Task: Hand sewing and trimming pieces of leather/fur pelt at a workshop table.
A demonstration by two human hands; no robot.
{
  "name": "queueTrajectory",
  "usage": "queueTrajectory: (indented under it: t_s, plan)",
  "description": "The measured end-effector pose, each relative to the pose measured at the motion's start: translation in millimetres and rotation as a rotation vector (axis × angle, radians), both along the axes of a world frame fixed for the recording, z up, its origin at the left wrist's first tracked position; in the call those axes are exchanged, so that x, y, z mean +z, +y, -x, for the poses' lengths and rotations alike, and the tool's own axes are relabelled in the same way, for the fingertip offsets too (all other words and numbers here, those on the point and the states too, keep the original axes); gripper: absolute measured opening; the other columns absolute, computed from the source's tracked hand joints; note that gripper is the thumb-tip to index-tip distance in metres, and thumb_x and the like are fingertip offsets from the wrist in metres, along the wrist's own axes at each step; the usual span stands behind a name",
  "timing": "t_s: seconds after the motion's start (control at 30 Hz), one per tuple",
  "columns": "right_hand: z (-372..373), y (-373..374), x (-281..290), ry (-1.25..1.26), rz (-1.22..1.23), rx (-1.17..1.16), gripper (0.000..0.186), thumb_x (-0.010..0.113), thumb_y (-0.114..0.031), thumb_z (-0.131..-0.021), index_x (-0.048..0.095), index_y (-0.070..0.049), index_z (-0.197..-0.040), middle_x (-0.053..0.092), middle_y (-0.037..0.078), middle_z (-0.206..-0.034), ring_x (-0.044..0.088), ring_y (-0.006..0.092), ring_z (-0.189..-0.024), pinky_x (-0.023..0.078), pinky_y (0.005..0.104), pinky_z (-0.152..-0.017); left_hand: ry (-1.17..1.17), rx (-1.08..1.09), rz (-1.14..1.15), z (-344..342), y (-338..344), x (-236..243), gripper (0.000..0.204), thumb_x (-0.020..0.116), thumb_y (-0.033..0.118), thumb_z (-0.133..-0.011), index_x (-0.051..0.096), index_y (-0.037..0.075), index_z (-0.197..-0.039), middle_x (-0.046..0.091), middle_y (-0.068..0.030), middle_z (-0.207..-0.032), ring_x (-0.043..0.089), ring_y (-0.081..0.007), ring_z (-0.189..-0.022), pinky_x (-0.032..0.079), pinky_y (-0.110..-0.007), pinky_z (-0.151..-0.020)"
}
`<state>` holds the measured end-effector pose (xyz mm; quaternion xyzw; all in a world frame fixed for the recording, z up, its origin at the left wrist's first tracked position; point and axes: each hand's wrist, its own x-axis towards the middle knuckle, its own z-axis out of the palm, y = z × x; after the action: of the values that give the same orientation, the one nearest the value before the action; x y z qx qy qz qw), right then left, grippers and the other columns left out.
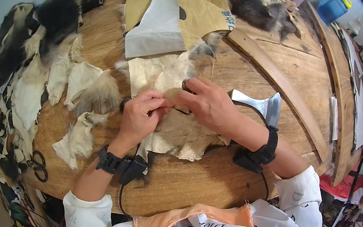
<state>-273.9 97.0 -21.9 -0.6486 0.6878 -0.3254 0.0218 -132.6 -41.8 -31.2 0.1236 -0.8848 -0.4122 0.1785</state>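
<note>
A pale fur pelt (182, 137) lies skin side up in front of me, with hair showing along its edges. My left hand (141, 113) is closed, its thumb and fingers pinching a raised fold near the pelt's middle. Just to its right, my right hand (210, 106) is closed at the same fold, with a dark band (185, 85) around one finger. What its fingertips hold is hidden. A thin light thread (212, 64) loops above the hands. Beyond them, a white paper piece (156, 30) overlaps the pelt's far part (157, 70).
Fur scraps (96, 89) and black-and-white pelts (30, 91) pile up on the left, near black-handled scissors (38, 166). Right of my hands lies a flared metal blade (264, 106). A wooden strip (279, 90) slants across the wooden table (179, 188). A blue container (333, 10) stands far right.
</note>
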Motion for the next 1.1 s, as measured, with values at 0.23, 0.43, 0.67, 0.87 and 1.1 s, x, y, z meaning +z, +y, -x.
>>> queueTrajectory:
  t_s: [0.23, 0.43, 0.67, 0.87, 1.1]
  plan:
    - [-1.5, -8.8, -1.5, 0.006, -0.113, 0.038, 0.032, 0.063, -0.019, -0.069, 0.047, 0.001, -0.088, 0.049, 0.014, -0.082, 0.051, 0.0295, -0.076, 0.044, 0.0369, -0.069, 0.042, 0.040, -0.096, -2.3, 1.9, -5.8, 0.015, 0.063, -0.004, -0.071, 0.068, 0.002, -0.084, 0.063, -0.0079, -0.084, 0.063, -0.0210, -0.070, 0.050, -0.028, -0.062]
    - [-5.9, -13.0, -11.6, 0.076, -0.126, 0.023, 0.044, 0.066, -0.023, -0.065, 0.043, 0.002, -0.092, 0.048, 0.015, -0.082, 0.050, 0.0300, -0.076, 0.043, 0.0371, -0.069, 0.037, 0.045, -0.069, -3.2, -0.1, -6.2, 0.014, 0.062, -0.005, -0.071, 0.068, 0.001, -0.082, 0.063, -0.0084, -0.084, 0.062, -0.0210, -0.071, 0.050, -0.029, -0.062]
    - [-9.3, -14.7, -10.3, 0.145, -0.159, 0.049, 0.043, 0.064, -0.022, -0.065, 0.044, 0.000, -0.096, 0.052, 0.011, -0.077, 0.052, 0.0272, -0.072, 0.044, 0.0362, -0.064, 0.048, 0.044, -0.091, 3.0, -1.9, -4.8, 0.017, 0.061, -0.008, -0.069, 0.067, -0.001, -0.083, 0.064, -0.0111, -0.086, 0.063, -0.0234, -0.075, 0.051, -0.030, -0.067]
    - [-7.2, -8.0, -0.1, 0.019, -0.197, 0.015, 0.060, 0.068, -0.019, -0.063, 0.042, -0.002, -0.114, 0.055, 0.013, -0.079, 0.055, 0.0308, -0.076, 0.045, 0.0389, -0.066, 0.001, 0.076, -0.201, -4.1, -6.1, -18.6, 0.014, 0.062, -0.007, -0.070, 0.068, 0.000, -0.082, 0.064, -0.0114, -0.086, 0.063, -0.0231, -0.077, 0.051, -0.030, -0.069]
    - [7.4, -16.5, 6.4, 0.010, -0.166, 0.029, 0.059, 0.067, -0.025, -0.065, 0.041, 0.001, -0.111, 0.056, 0.015, -0.084, 0.054, 0.0318, -0.082, 0.045, 0.0392, -0.069, 0.032, 0.052, -0.170, -4.1, -3.0, -10.4, 0.017, 0.063, -0.006, -0.072, 0.069, 0.002, -0.085, 0.065, -0.0084, -0.086, 0.065, -0.0179, -0.076, 0.052, -0.027, -0.067]
